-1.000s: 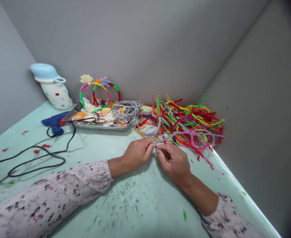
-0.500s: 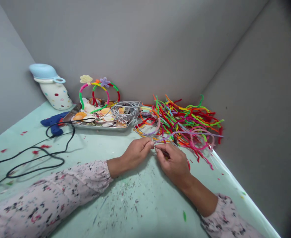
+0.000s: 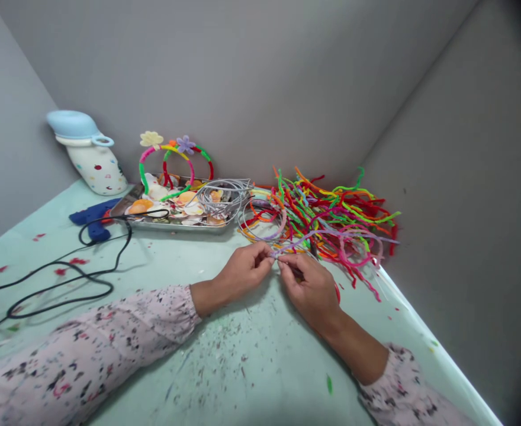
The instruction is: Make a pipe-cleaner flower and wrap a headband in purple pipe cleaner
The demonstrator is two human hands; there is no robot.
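Observation:
My left hand (image 3: 248,266) is closed, thumb and forefinger pinching the end of a light purple pipe cleaner (image 3: 305,238). From there the pipe cleaner runs right, across the front of a multicoloured pile. Close beside it, the fingertips of my right hand (image 3: 309,287) pinch at the same spot, nearly touching the left ones. A dark tool (image 3: 296,273) lies partly hidden in my right palm, and a red curved piece (image 3: 337,293), perhaps its handle, shows behind that hand. Just beyond my fingers rests a wire ring (image 3: 243,222) partly wrapped in coloured pipe cleaner.
Pipe cleaners (image 3: 331,204) are heaped at the back right. A metal tray (image 3: 185,227) holds shells, coiled grey wire (image 3: 225,192) and two flower-topped hoops (image 3: 142,171). To the left are a blue glue gun (image 3: 94,216), its black cord (image 3: 87,275) and a white bottle (image 3: 96,168).
My left fingers have curled in and lifted slightly at the pinch, and the purple pipe cleaner's near end has risen with them. My right hand has barely moved. The view has shifted slightly.

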